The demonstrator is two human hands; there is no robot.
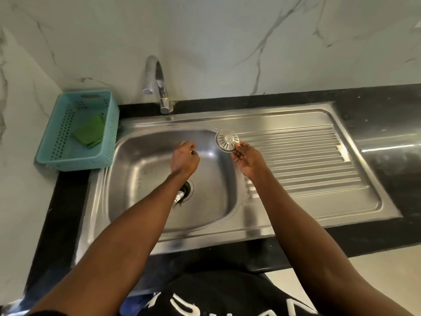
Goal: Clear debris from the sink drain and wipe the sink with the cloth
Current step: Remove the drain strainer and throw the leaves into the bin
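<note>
A marble-veined wall is rising behind a black counter (387,106) holding a stainless sink (141,224). The right hand (247,159) is pinching the lower rim of a round slotted drain strainer (227,139) between thumb and fingertips, holding it above the basin's right edge beside the ribbed drainboard (303,156); the disc is facing up toward the camera, slightly tilted, with no long axis. The left hand (184,157) is hovering over the basin with fingers curled in, and whether they are holding anything cannot be told. Its forearm is hiding most of the open drain (188,190), where a bit of pale and dark debris (178,198) is showing. A green cloth (90,131) is lying folded in a teal basket (68,160) left of the sink, near the tap (159,87).
</note>
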